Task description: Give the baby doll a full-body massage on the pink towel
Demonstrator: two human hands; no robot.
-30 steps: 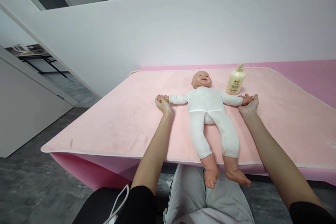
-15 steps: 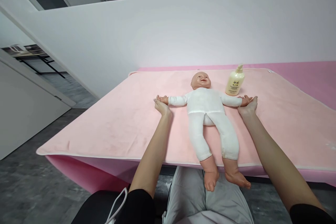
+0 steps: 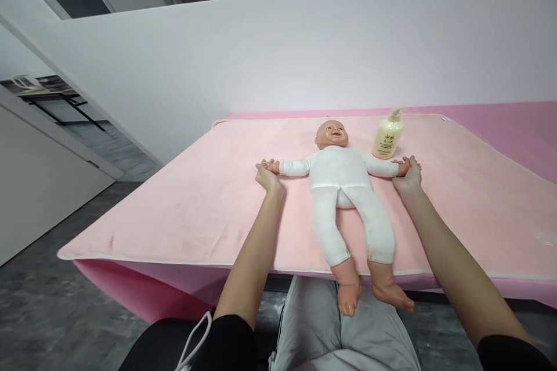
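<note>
A baby doll (image 3: 342, 171) in a white cloth suit lies on its back with both arms stretched out sideways. Its feet hang past the near edge of the table, over my lap. At the left, my left hand (image 3: 268, 180) is closed around the doll's small hand, whose fingers show above mine. On the other side my right hand (image 3: 408, 179) grips the doll's other hand, my fingers curled over it. Just behind that doll arm stands a pale yellow pump bottle (image 3: 387, 136), upright and apart from my hand.
A pink blanket (image 3: 183, 203) covers the table, over a darker pink cloth (image 3: 517, 133). Behind it rises a white partition wall (image 3: 278, 52). A white cable (image 3: 195, 339) hangs by my left sleeve, near a black seat (image 3: 152, 348).
My right fingers have curled over the doll's hand, and that hand has shifted slightly inward. My left hand has hardly moved.
</note>
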